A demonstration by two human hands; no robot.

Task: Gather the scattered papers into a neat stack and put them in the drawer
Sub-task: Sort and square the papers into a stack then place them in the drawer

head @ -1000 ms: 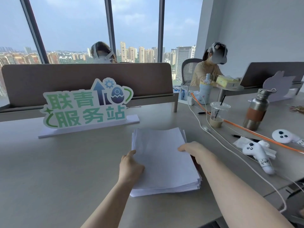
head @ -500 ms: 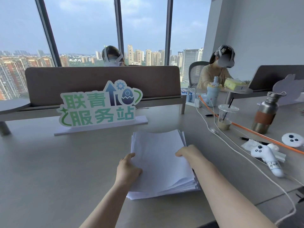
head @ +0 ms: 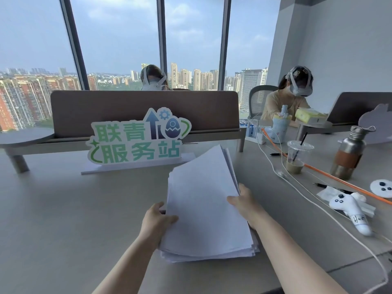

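Note:
A thick stack of white papers (head: 203,204) is lifted off the grey desk (head: 63,219), its far end tilted upward toward the sign. My left hand (head: 157,219) grips the stack's left edge with the thumb on top. My right hand (head: 244,202) holds the right edge, thumb over the top sheet and fingers hidden beneath. The sheets' edges are roughly aligned, slightly fanned at the near corner. No drawer is in view.
A green and white sign (head: 137,143) stands behind the stack. To the right lie a white cable (head: 297,183), an iced drink cup (head: 297,155), a steel bottle (head: 350,153), an orange rod (head: 339,177) and white controllers (head: 350,211). Two people with headsets sit beyond the divider (head: 144,111).
The stack lay flat on the desk with my hands at its sides; now both hands have raised it, far end tipped up. My view has shifted left and upward.

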